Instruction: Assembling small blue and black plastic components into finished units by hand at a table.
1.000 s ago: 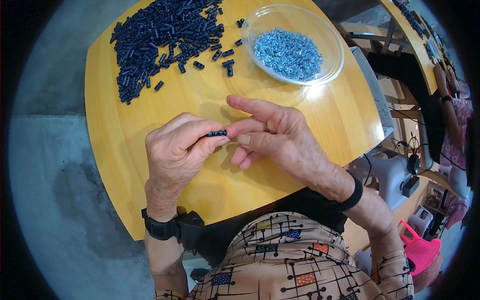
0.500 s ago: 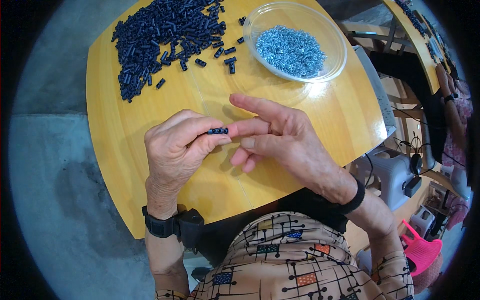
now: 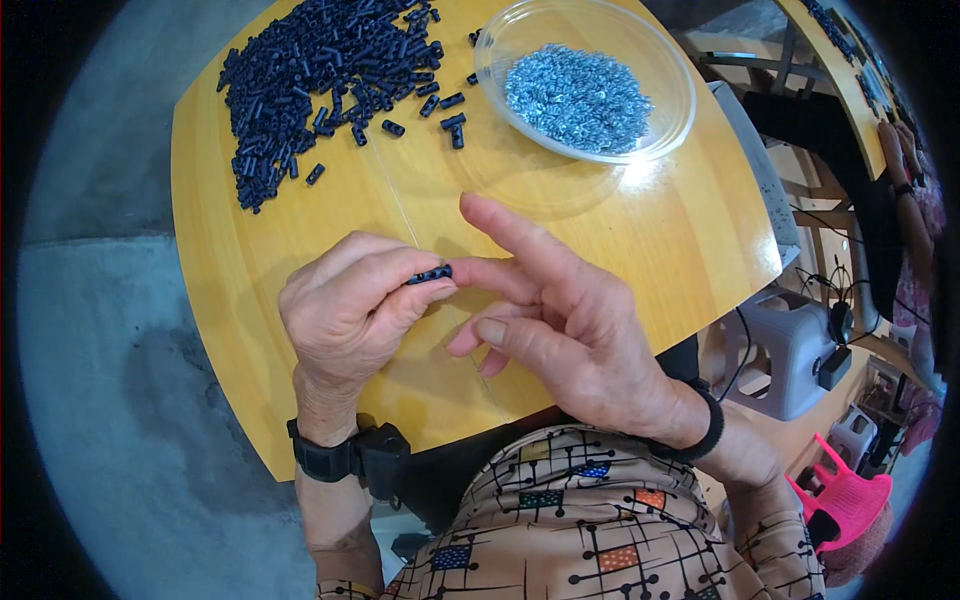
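Between the thumb and forefinger of my left hand (image 3: 352, 305) is a small black tubular piece with holes along its side (image 3: 430, 274). My right hand (image 3: 570, 310) is open, its fingers apart; one fingertip touches the right end of that piece. The forefinger points up and away to the left. Ahead on the left of the table lies a large heap of similar black tubular pieces (image 3: 310, 85), with several loose ones at its near edge. Right of the heap stands a clear round plastic bowl (image 3: 672, 135) of small shiny silvery metal parts (image 3: 578, 98), too small to name.
The yellow wooden table (image 3: 640, 230) has bowed edges. Beyond its right edge are a grey plastic stool (image 3: 780, 365) with cables and a bright pink chair (image 3: 848, 500). At the far right a co-worker's hand (image 3: 895, 150) rests at another table.
Both hands have shifted slightly toward me with the black piece. It now tilts, its right end higher. My right thumb has bent and moved a little away from it.
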The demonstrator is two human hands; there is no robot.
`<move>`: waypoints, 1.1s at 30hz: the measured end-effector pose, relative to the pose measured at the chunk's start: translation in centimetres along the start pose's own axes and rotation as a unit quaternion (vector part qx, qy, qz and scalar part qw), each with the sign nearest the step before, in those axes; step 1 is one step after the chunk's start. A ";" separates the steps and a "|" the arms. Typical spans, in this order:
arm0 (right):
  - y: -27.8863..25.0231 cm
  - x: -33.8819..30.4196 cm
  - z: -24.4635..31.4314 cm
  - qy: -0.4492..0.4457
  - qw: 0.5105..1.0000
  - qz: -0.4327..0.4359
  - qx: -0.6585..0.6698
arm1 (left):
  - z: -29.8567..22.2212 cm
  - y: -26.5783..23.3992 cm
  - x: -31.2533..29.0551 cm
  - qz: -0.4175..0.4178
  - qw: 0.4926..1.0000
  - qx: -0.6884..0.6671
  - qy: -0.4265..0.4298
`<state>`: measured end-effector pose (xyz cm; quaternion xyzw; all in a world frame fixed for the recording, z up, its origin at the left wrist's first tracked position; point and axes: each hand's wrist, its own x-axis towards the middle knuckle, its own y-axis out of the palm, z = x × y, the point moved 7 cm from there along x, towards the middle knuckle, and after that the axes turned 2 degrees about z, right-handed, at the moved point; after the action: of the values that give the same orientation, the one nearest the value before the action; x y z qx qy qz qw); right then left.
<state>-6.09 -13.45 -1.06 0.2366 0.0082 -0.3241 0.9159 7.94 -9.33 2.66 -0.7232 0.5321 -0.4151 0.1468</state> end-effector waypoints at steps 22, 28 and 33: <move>-1.1 0.7 2.3 -0.168 0.891 -0.029 -0.421 | -2.1 2.0 0.0 0.137 0.982 0.123 0.040; 0.2 0.3 3.0 -0.302 0.827 0.028 -0.473 | -1.8 2.2 0.1 0.175 0.980 0.091 -0.014; 1.4 0.0 2.7 -0.381 0.751 0.052 -0.537 | -1.8 2.2 0.3 0.180 0.980 0.087 0.000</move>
<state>-5.64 -13.68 1.90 -0.4373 -0.1805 -0.2815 0.8348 5.14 -10.07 2.48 -0.6003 0.6150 -0.4266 0.2818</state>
